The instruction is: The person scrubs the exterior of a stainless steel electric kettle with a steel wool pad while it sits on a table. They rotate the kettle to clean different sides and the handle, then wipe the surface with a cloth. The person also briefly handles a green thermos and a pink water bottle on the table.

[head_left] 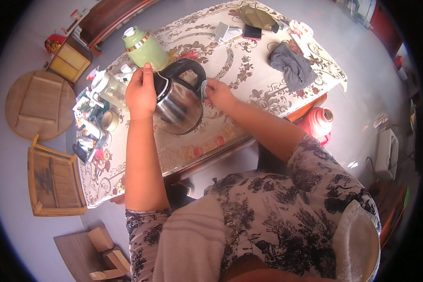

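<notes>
A shiny steel kettle [179, 110] with a black handle [192, 68] is tilted over the near side of the table. My left hand [142, 91] grips it by its black-rimmed left end, thumb up; the other fingers are mostly hidden. On the kettle's right side, my right hand [219, 95] pinches a small grey, crumpled pad [204, 89] against the handle side. Whether that pad is cloth or wire scrubber I cannot make out. Just beyond the kettle stands a light green thermos flask [145, 49], and a clear jar with a white lid [109, 89] is left of my left hand.
A flowered cloth covers the table [239, 98]. Bottles and small items crowd its left end, near a tape roll [110, 120]. A grey cloth [292, 66], a phone [252, 32] and a white holder [227, 33] lie farther right. A pink flask [317, 122] stands beside the table.
</notes>
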### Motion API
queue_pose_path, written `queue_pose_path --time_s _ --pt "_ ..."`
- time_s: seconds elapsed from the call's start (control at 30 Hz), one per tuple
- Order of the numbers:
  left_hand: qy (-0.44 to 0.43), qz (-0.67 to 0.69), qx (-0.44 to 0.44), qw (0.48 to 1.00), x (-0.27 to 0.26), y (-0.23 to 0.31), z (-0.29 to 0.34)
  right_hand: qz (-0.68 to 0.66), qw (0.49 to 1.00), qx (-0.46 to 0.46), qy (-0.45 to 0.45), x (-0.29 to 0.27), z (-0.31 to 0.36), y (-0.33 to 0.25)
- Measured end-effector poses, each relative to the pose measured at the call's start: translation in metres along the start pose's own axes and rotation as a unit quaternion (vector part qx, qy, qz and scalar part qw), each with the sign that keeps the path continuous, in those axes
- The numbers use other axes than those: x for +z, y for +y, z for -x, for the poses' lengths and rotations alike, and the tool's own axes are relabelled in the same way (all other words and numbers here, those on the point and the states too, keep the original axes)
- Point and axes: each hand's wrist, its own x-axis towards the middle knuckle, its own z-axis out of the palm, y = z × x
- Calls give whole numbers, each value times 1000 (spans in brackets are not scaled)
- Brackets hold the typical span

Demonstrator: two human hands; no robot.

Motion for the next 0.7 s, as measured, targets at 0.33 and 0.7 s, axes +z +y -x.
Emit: queue_pose_path --time_s 0.33,0.7 --pt "-13 74 14 997 2 -10 -2 347 814 -448 129 -15 -27 -61" --pt "0 51 30 998 2 -2 1 99 959 -256 78 3 -42 -32"
